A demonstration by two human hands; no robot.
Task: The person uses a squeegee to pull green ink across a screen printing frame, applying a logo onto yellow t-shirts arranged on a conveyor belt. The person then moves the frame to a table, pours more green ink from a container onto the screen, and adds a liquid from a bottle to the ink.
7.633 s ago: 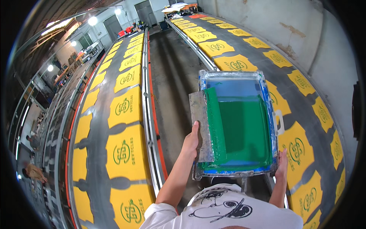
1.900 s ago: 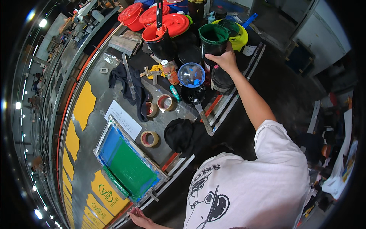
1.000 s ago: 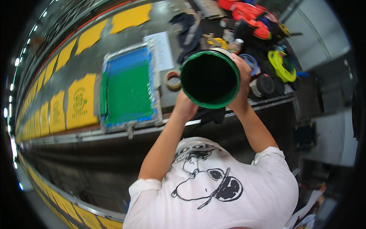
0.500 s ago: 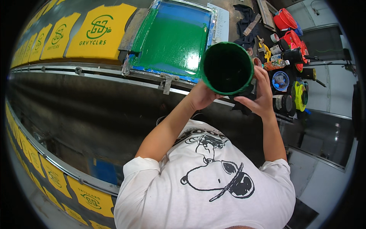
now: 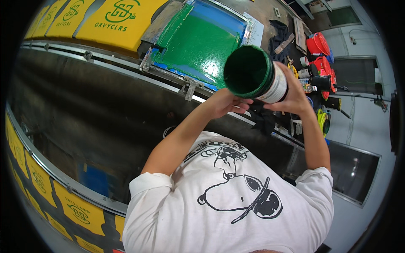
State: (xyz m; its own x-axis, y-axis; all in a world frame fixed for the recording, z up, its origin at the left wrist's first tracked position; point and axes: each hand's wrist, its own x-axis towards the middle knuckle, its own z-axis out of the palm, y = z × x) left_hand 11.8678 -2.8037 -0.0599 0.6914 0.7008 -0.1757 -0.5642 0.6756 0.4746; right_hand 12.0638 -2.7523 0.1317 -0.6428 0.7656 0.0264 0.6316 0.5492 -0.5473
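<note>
A dark cylindrical ink tub (image 5: 276, 86) with a pale label hangs tipped over the near right corner of a printing screen (image 5: 248, 33). Its mouth points to the left, and green ink coats the rim and inner wall. My right hand (image 5: 294, 92) wraps the tub's labelled side towards its base. Under the mouth is my left hand (image 5: 225, 103), its fingers curled at the lower rim; the tub hides part of them. Wet green ink (image 5: 206, 46) covers most of the screen's blue mesh.
A grey bar (image 5: 162, 25) lies along the screen's left side. Yellow printed shirts (image 5: 122, 19) line the table, with more on another table (image 5: 80, 211) at lower left. A metal clamp (image 5: 190, 87) juts from the near edge. Red tubs (image 5: 318, 44) and bottles crowd the right.
The tub has tilted further to the left, so its labelled side now shows. My right hand has turned with it. The view has swung slightly, shifting the screen right.
</note>
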